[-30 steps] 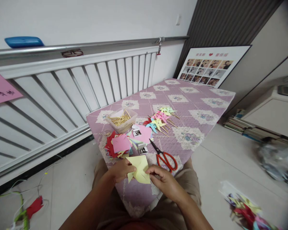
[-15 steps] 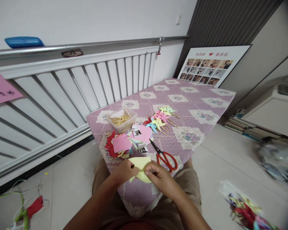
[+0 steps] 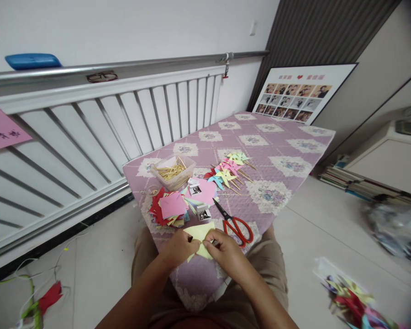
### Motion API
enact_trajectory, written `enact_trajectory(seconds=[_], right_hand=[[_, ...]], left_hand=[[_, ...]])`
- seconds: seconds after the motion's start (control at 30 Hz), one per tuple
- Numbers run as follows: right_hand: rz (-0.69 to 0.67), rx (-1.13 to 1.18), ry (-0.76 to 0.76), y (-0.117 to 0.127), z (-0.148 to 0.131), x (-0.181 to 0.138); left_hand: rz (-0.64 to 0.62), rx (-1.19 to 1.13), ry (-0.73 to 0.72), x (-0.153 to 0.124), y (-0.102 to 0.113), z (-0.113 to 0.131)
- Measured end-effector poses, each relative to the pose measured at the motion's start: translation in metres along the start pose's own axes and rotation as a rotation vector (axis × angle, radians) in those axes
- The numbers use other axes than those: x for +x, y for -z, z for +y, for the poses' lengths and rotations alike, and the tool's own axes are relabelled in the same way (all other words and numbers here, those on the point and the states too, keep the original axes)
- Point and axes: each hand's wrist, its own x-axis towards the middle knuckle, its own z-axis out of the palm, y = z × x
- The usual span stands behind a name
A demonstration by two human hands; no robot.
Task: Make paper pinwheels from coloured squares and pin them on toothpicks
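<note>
A yellow piece of paper with cut, partly folded corners is held between both hands above the near end of the table. My left hand is closed on its left side, thumb toward the middle. My right hand pinches the paper near its centre, the fingertips almost meeting my left thumb. Red-handled scissors lie just right of the hands, blades pointing away. Beyond the paper sit a pile of coloured paper squares and a small white box of dark metal bits.
A clear plastic box of thin sticks stands farther back. Several finished paper pinwheels lie to its right on the purple patterned tablecloth. A white radiator borders the left side. More pinwheels lie on the floor at right.
My right fingers have moved left and slightly up, bringing a lower flap of the yellow paper in toward the middle. My left hand has stayed nearly in place.
</note>
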Motion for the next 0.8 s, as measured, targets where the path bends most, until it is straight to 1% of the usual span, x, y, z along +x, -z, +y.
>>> enact_trajectory(seconds=[0.1, 0.2, 0.37, 0.57, 0.7, 0.8], right_hand=[[0.002, -0.033, -0.007, -0.0006, -0.0031, 0.0004], [0.011, -0.051, -0.029, -0.0018, -0.0051, 0.0011], [0.069, -0.037, -0.04, -0.0059, -0.0031, 0.0012], [0.124, -0.031, -0.065, -0.0077, -0.0039, -0.0004], [0.144, -0.017, -0.039, -0.0069, -0.0059, 0.0002], [0.154, -0.025, -0.063, -0.0079, -0.0057, 0.0]], left_hand=[[-0.036, 0.223, -0.024, -0.0017, 0.0003, 0.0054], [-0.027, 0.305, -0.038, -0.0037, -0.0002, 0.0088], [-0.002, 0.282, -0.037, -0.0032, -0.0023, 0.0067], [-0.022, 0.224, -0.049, 0.0001, -0.0032, 0.0004], [-0.015, 0.209, -0.061, -0.0006, -0.0031, 0.0009], [-0.023, 0.193, -0.065, -0.001, -0.0032, 0.0019]])
